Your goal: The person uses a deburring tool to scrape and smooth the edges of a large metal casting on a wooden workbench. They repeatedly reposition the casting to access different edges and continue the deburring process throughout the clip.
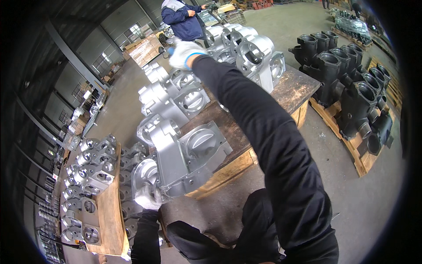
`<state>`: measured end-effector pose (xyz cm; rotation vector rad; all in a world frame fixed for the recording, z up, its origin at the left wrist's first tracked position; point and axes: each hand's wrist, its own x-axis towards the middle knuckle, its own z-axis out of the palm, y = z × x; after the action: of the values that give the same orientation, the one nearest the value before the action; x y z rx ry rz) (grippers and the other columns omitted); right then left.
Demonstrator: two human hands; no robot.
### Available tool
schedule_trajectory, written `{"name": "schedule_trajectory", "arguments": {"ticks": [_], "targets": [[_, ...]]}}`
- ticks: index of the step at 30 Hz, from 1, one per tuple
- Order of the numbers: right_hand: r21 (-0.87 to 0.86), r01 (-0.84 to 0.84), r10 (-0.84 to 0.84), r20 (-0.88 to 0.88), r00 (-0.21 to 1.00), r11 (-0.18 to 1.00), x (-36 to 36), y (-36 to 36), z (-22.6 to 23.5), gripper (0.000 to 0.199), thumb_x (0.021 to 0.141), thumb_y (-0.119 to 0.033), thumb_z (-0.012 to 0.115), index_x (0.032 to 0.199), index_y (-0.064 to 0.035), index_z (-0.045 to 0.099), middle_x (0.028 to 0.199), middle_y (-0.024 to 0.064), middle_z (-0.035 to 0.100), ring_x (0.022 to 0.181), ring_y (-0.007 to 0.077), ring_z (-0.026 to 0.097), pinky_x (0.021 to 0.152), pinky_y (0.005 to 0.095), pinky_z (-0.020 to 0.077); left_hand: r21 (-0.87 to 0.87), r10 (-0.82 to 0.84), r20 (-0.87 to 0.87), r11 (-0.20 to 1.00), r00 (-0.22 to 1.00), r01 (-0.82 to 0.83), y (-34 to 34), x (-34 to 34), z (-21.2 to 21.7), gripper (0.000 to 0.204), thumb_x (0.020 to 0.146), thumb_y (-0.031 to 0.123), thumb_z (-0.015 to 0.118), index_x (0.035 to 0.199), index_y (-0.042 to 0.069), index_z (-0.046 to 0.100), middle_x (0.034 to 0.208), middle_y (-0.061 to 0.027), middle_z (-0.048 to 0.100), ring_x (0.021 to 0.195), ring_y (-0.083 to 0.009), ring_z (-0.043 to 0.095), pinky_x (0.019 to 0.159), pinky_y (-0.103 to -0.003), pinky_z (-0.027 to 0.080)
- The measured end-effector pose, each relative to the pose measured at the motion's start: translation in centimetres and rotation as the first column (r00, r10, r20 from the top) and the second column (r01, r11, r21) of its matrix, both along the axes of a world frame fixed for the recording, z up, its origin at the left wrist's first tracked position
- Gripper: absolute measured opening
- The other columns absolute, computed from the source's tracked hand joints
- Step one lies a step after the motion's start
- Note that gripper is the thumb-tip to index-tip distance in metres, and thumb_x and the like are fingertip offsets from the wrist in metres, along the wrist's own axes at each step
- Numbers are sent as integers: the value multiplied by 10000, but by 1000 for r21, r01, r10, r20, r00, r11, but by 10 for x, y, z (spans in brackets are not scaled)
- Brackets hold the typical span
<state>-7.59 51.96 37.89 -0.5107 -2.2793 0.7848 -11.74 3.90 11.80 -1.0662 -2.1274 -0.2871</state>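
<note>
Holding a silver casting (pixel 184 158) at the bench (pixel 303 88) edge, left hand (pixel 148 198) grips it; right hand (pixel 184 53) clenches a blue tool (pixel 170 51). It could tip off.

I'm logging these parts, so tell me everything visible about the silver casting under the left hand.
The nearest silver casting is a bulky, matte grey metal housing, apparently bare and unpainted. It has a flat flanged face with a large round recess and small holes along the rim, plus a round port on its left. It lies tilted at the wooden table's near edge, with similar castings behind. The gloved left hand grasps its lower left edge.
</note>
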Motion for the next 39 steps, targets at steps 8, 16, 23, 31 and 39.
{"name": "schedule_trajectory", "arguments": {"ticks": [8,16,23,31,39], "targets": [[248,31,102,-508,855,968,17,-42,-8,410,885,-296,675,1242,-106,605,931,194,732,868,380,724,788,492,569,24,-51,-84,998,995,53,-3,-5,-5,311,850,312,652,912,8,660,752,-202,649,658,-430,631,615,-507,494],[61,-312,318,-211,924,948,49,-120,-155,366,911,-341,685,1168,-85,636,880,188,730,799,398,721,719,491,572,20,-46,-57,999,997,47,-2,-8,-5,318,843,370,647,832,52,644,693,-173,620,634,-413,628,599,-491,481],[-232,-280,299,53,953,931,30,-135,-227,435,913,-433,707,1154,-73,670,941,237,721,935,427,700,811,479,545,35,-41,-79,998,996,44,-3,-11,-8,344,835,390,661,815,47,672,667,-173,619,608,-422,618,584,-503,475],[-272,-249,242,-58,969,930,27,-132,-233,487,884,-403,753,1193,-39,661,963,229,732,941,421,708,810,477,553,15,-51,-23,999,998,51,-2,-3,0,302,841,352,665,816,51,669,633,-176,604,594,-418,615,583,-502,477],[-256,-163,-2,-542,841,953,117,-72,-168,711,900,-287,757,1456,33,450,1183,184,691,1090,274,672,951,390,539,37,-32,-46,999,998,33,2,-2,1,243,839,291,677,754,70,622,602,-170,585,569,-402,607,570,-496,468]]}}
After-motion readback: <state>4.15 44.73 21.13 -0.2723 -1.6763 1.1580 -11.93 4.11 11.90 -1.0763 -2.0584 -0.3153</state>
